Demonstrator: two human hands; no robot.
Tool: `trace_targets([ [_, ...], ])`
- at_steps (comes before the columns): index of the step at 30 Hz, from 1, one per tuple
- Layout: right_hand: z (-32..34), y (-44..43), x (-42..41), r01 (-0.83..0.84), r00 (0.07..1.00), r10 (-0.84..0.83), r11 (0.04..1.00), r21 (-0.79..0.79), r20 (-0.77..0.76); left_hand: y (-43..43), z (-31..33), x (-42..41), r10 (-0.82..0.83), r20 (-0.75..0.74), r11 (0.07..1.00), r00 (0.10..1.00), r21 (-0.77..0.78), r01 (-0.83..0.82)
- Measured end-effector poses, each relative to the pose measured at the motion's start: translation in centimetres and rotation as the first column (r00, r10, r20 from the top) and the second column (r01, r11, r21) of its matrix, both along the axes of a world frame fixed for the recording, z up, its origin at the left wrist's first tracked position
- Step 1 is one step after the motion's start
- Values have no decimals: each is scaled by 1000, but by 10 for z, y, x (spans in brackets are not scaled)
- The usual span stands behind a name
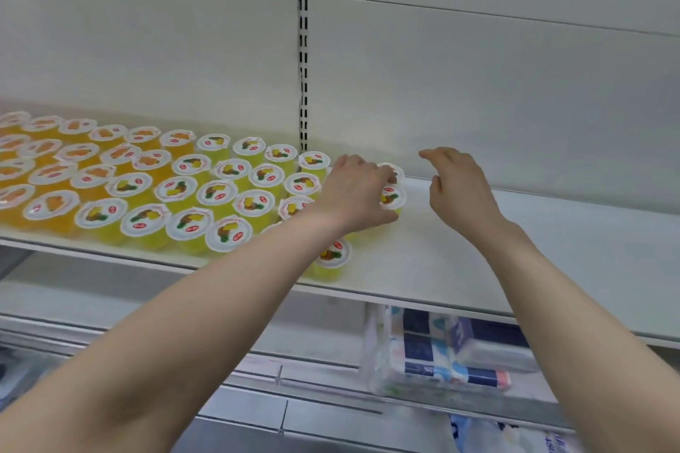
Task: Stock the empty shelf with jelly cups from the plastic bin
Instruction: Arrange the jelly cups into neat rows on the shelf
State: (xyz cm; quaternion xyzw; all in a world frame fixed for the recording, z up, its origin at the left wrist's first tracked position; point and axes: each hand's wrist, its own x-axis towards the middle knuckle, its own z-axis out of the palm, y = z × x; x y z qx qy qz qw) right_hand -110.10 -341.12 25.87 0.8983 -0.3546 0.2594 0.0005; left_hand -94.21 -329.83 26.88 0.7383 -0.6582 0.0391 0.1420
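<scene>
On the shelf [478, 250], yellow white-lidded jelly cups [220, 191], one inside curled left grip [355, 191]; right grip [460, 191] loose.

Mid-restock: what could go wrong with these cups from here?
1. The front cup sits near the shelf edge, right beside the left forearm; pulling back could sweep it off.
2. The left hand holds the end cup close against its neighbours; a clumsy release might tip it or shove the row crooked.
</scene>
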Motion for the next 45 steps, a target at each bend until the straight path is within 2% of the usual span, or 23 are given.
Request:
trace_targets([
  [3,-1,0,-3,5,1000,-5,1000,-20,0,-5,-9,-1,3,49,999,999,37,-5],
  [14,9,7,1,15,1000,-15,999,-43,-17,-4,-9,3,-9,32,998,999,61,7],
  [18,25,18,12,-13,1000,12,996,-84,-11,9,4,13,-25,-1,1000,1000,-15,25],
  [23,44,42,40,-81,996,73,984,-158,-56,44,21,46,-4,49,989,999,-151,11],
  [32,51,116,125,-224,967,190,952,-208,-172,159,41,151,192,215,943,958,-310,-120],
  [36,49,165,177,-308,948,273,918,-249,-166,232,39,204,286,278,914,917,-367,-173],
  [41,41,244,252,-416,908,387,873,-256,-159,335,32,268,391,327,889,861,-375,-261],
  [45,27,314,317,-523,852,493,811,-261,-177,420,19,312,467,311,869,828,-333,-365],
])
